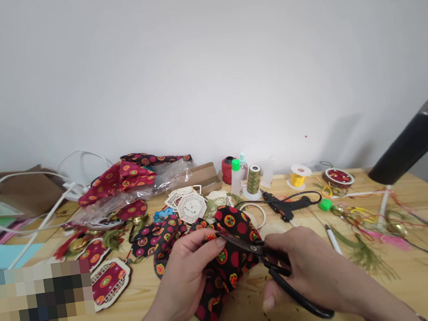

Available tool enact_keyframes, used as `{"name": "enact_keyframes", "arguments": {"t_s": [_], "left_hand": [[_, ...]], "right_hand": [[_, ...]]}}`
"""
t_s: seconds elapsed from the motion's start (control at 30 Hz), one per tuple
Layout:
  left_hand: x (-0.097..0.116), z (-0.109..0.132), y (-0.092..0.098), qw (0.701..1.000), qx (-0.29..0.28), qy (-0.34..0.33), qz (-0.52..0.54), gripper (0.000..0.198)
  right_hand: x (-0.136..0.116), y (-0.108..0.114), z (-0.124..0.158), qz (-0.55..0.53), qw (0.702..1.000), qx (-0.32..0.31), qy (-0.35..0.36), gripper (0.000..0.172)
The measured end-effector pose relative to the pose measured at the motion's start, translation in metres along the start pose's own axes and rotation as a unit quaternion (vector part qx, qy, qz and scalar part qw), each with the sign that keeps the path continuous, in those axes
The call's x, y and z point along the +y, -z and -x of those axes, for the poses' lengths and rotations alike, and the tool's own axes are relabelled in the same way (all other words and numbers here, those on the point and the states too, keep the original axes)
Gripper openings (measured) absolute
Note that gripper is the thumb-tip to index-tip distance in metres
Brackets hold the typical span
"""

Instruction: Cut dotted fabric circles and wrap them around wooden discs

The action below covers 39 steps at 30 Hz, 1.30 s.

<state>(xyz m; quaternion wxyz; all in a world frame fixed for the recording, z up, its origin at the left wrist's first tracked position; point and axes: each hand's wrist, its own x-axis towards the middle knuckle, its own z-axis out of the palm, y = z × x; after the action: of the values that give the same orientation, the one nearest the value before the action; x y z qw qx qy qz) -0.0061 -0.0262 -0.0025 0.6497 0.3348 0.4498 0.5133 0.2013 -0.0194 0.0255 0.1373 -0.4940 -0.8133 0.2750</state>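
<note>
The left hand (185, 271), grip pinched closed, holds dark patterned fabric (230, 272) bunched beside and below it; the right hand (312, 263), grip curled, holds black-handled scissors (255, 250), blades (240, 242) at the fabric near the left grip.

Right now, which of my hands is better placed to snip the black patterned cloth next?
Probably your right hand: it holds the scissors, their blades at the cloth, while your left hand pinches that cloth near the tips.
</note>
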Motion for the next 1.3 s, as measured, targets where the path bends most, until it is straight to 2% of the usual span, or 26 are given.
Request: {"name": "enact_keyframes", "arguments": {"t_s": [0.2,0.5,0.73,0.93,1.1,1.3], "left_hand": [[0.002,0.001,-0.001,1.0,-0.006,-0.004,-0.003,0.017],[0.004,0.0,-0.001,1.0,0.003,-0.004,-0.016,0.019],[0.004,0.001,-0.001,1.0,-0.007,-0.004,-0.002,0.017],[0.006,0.0,-0.002,1.0,-0.014,-0.003,0.004,0.014],[0.005,0.0,-0.003,1.0,-0.01,0.009,0.002,0.013],[0.002,-0.001,-0.002,0.999,-0.037,0.019,0.033,0.011]], "right_hand": [[0.002,-0.003,0.001,-0.003,1.0,-0.005,-0.02,0.035],[0.002,-0.003,0.001,-0.036,0.999,-0.006,-0.022,0.044],[0.001,-0.002,0.0,-0.05,0.998,-0.02,-0.04,0.029],[0.002,-0.003,0.0,-0.062,0.998,-0.009,-0.03,0.028],[0.008,-0.006,-0.002,-0.111,0.993,-0.02,-0.036,0.035],[0.018,-0.014,-0.008,-0.211,0.977,-0.01,-0.01,0.04]]}}
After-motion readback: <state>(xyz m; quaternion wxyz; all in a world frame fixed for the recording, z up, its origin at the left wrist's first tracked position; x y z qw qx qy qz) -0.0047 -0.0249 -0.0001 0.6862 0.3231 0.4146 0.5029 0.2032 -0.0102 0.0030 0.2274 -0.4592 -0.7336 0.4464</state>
